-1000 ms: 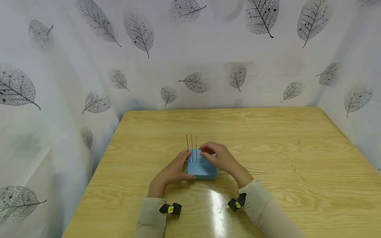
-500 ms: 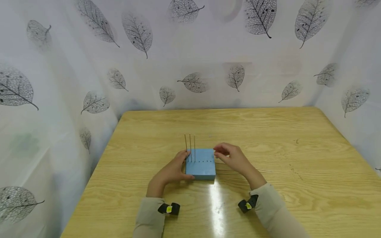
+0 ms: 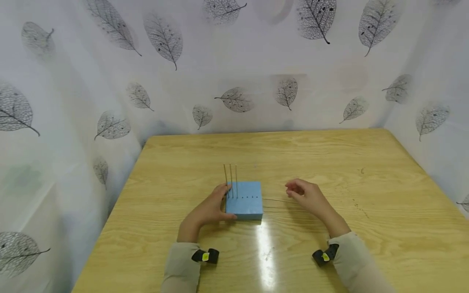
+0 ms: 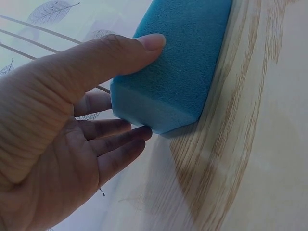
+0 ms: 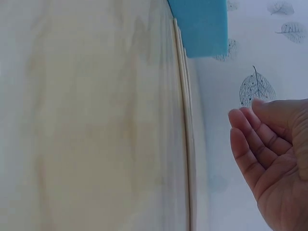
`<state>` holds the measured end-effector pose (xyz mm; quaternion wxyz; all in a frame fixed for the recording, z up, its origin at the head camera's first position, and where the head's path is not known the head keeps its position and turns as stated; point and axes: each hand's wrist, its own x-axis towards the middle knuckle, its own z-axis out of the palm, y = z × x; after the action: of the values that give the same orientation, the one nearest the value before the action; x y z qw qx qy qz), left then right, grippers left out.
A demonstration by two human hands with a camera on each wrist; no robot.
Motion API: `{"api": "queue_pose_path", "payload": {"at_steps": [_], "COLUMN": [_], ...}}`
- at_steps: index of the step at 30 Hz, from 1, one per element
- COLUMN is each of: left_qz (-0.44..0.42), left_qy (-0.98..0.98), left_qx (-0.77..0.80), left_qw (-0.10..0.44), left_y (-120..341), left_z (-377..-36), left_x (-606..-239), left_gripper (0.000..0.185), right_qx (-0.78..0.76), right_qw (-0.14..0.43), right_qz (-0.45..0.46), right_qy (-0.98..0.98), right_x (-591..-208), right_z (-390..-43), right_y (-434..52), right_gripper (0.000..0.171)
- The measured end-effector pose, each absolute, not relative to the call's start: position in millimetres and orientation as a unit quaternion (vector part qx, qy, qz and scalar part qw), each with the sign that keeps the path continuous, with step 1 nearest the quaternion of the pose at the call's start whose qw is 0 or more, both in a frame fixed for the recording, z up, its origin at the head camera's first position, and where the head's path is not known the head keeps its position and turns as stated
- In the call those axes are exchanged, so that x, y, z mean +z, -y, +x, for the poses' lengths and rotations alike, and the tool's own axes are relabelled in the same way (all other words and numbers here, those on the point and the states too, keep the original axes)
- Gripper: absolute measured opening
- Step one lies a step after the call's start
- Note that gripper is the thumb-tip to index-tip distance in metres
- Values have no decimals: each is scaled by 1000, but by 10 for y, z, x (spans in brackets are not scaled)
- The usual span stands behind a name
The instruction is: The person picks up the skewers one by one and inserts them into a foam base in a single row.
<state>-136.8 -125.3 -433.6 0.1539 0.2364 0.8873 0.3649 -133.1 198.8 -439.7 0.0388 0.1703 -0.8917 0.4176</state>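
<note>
A blue foam block lies on the wooden table, with three thin sticks standing upright along its left part and a row of small holes beside them. My left hand holds the block's left near corner. In the left wrist view the thumb lies across the block and the fingers press against its side. My right hand hovers to the right of the block, relaxed and holding nothing, just above several loose sticks lying flat. The right wrist view shows the bare palm beside those sticks.
White curtains printed with grey leaves close in the table at the back and on both sides. A bright glare strip lies on the wood near the front edge. Each sleeve cuff carries a black-and-yellow wrist band.
My right hand has drawn away from the block's top and moved right, to above the loose sticks. The left hand and the block have stayed put.
</note>
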Motion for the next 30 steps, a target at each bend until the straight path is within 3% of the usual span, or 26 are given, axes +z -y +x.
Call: {"api": "queue_pose_path", "payload": {"at_steps": [21,30], "left_qz": [230,239], "left_qy": [-888,-885], "left_qx": [369,372], "left_qw": [151,145], "left_y": [1239,1233], "left_z": [-1366,-1359], "left_x": [-4323,-4347], "left_gripper": [98,97], "right_qx": [343,324], "right_qw": [-7,-57], "right_qz": [162,170], "right_qy": [925,929], "right_x": [-4446,-4495], "right_z": [-1315,-1333], "right_y": [-2371,-2396], "right_gripper": [12,12]}}
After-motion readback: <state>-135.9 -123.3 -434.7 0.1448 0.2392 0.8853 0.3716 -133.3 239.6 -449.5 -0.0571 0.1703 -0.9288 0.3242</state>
